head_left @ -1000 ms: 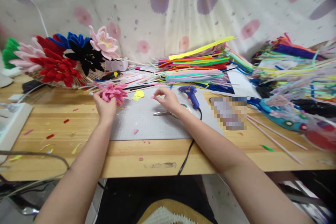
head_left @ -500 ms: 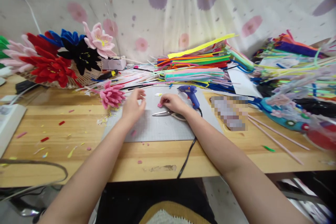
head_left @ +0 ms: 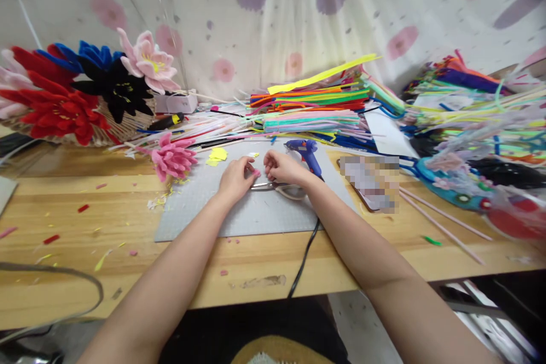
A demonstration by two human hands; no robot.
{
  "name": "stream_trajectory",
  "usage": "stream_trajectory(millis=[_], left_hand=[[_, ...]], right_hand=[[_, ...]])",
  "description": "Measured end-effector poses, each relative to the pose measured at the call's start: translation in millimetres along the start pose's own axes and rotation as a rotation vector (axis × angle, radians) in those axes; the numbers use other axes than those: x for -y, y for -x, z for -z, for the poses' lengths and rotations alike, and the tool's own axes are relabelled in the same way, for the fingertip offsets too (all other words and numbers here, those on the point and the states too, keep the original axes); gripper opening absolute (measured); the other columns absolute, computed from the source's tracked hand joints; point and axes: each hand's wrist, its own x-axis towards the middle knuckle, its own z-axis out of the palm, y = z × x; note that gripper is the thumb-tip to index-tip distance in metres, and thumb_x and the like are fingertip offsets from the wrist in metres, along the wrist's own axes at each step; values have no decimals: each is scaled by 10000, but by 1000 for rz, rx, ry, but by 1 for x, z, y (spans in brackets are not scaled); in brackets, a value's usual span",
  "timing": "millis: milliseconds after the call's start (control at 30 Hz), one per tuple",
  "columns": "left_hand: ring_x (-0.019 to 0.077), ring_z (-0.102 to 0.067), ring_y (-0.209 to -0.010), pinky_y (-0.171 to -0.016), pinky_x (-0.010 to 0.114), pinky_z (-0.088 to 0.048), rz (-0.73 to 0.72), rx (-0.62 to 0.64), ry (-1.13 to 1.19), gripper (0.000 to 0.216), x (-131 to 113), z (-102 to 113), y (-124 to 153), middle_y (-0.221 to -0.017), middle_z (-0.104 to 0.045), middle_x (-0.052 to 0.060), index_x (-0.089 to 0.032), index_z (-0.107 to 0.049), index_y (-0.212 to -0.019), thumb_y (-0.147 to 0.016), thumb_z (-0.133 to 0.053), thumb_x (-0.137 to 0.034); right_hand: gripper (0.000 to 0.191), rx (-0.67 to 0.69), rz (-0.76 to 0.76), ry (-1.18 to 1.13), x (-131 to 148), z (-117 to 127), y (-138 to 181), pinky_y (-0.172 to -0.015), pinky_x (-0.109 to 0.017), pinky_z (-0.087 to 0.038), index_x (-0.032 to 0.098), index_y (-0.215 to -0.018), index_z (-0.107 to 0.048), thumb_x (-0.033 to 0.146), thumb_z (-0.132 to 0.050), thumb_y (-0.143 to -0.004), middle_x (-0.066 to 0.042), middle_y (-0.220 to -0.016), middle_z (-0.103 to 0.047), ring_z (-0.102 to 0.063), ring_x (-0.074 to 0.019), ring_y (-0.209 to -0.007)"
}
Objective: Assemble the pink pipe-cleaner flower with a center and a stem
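Note:
A small pink fuzzy piece [head_left: 256,173] is pinched at the fingertips of my left hand [head_left: 235,181], above the grey cutting mat [head_left: 247,219]. Just to its right is my right hand [head_left: 282,168], its fingers curled in; whether anything is between them I cannot make out. Scissors [head_left: 292,190] lie on the mat below both hands, blades to the left. Behind my right hand a blue glue gun [head_left: 305,152] rests on its side. A pink pipe-cleaner flower [head_left: 173,158] lies at the mat's left edge, near yellow scraps [head_left: 216,156].
Bundles of coloured pipe cleaners [head_left: 313,108] are stacked along the back. A basket of fuzzy flowers [head_left: 63,111] stands at the left. A phone [head_left: 369,185] lies right of the mat. A black cord [head_left: 303,264] runs over the table's front edge.
The pink piece has passed from my right hand to my left. My left hand moved right and closed on it; yellow scraps now show behind it. The view shifted slightly.

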Motion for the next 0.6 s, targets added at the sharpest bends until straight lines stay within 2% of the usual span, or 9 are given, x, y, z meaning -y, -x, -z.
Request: stream_trajectory(millis=[100,167,267,400,600], left_hand=[[216,-562,-815,-746,351,-417,38,-87,-20,279,3,5,1,-833,-670,37,-224,-570,-986,-716,-630,-258],[216,-572,-806,-755,359,-421,74,-116,-24,275,7,8,1,-839,-677,37,-219,-569,-989,-724,-621,-266],[214,-595,-812,-768,364,-429,98,-96,21,300,10,10,0,-857,-693,41,-216,-574,-1013,-723,-623,-274],[204,-620,-854,-783,349,-435,84,-83,145,352,10,9,-2,-908,-705,47,-223,-575,-1076,-725,-606,-235],[156,-629,-759,-712,286,-444,191,-314,347,293,16,16,-2,-830,-700,37,-198,-560,-1064,-784,-517,-275]], right_hand=[[265,40,-50,-91,1,4,0,-505,-244,-474,209,-772,-453,1,-454,-608,42,-633,-563,-567,-114,-533],[229,6,-39,-93,0,6,-2,-506,-237,-474,204,-777,-473,25,-485,-634,28,-680,-578,-575,-110,-558],[166,-121,57,34,-1,7,-9,-556,-224,-467,201,-796,-506,93,-537,-674,11,-778,-611,-578,-100,-626],[160,-267,176,271,3,4,-27,-692,-253,-451,199,-851,-522,120,-528,-713,5,-804,-633,-584,-118,-734],[281,-321,237,476,6,-3,-46,-703,-264,-420,200,-956,-520,68,-475,-712,-16,-863,-652,-573,-145,-791]])
